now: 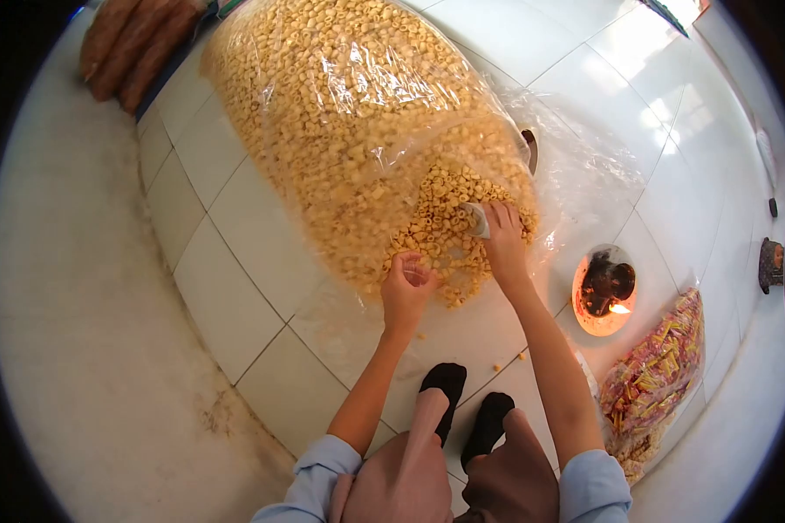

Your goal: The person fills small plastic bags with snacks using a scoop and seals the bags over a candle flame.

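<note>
A large clear plastic bag (358,113) full of small, yellowish, ring-shaped snack pieces lies on the floor, its mouth open towards me. In the opening, loose snack pieces (449,205) are exposed. My right hand (504,237) is closed around a small whitish cup (477,220), which dips in among the pieces. At the near edge of the opening, my left hand (407,286) has its fingers curled around a clear, thin piece that looks like a small plastic bag (417,273). Whether any pieces are in the cup is hidden.
To the right, a plate (595,324) holds a dark burner with a small naked flame (619,308), close to loose plastic film. Beyond it lies a bag of colourful small packets (658,366). Reddish-brown filled bags (135,48) are at the far left. My feet (445,388) are below.
</note>
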`<control>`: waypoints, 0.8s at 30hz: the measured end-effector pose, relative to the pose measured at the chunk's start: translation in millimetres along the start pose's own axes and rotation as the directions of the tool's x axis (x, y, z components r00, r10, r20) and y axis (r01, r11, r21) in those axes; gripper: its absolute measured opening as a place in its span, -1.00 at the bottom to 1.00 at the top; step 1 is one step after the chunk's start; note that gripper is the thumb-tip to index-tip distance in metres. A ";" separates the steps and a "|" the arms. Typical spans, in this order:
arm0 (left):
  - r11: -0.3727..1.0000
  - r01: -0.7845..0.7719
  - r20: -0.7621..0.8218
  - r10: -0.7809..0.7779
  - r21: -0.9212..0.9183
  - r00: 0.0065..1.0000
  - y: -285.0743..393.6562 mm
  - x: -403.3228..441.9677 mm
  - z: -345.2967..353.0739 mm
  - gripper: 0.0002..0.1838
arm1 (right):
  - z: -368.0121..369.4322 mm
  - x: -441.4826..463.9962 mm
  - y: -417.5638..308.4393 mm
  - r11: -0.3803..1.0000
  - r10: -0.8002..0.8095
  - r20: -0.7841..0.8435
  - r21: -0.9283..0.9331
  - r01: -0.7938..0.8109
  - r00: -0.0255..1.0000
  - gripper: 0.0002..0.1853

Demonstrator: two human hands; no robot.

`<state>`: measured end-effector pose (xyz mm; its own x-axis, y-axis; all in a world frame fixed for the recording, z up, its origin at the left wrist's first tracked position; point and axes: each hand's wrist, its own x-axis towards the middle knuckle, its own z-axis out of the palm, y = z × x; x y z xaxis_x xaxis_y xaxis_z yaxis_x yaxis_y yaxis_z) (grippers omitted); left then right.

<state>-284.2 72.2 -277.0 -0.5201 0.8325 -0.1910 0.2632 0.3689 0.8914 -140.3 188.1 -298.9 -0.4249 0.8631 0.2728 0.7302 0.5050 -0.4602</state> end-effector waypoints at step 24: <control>0.894 -0.431 0.245 0.447 -0.120 0.860 102.4 17.1 -17.3 -0.51 | -222.7 48.7 -49.2 0.954 -0.063 0.258 0.298 -0.017 0.964 -0.33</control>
<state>-280.2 117.0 -181.9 -0.1302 0.9824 0.1337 0.3620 -0.0784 0.9289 -77.8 204.4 -74.9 -0.5938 0.8012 0.0743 0.5447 0.4682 -0.6957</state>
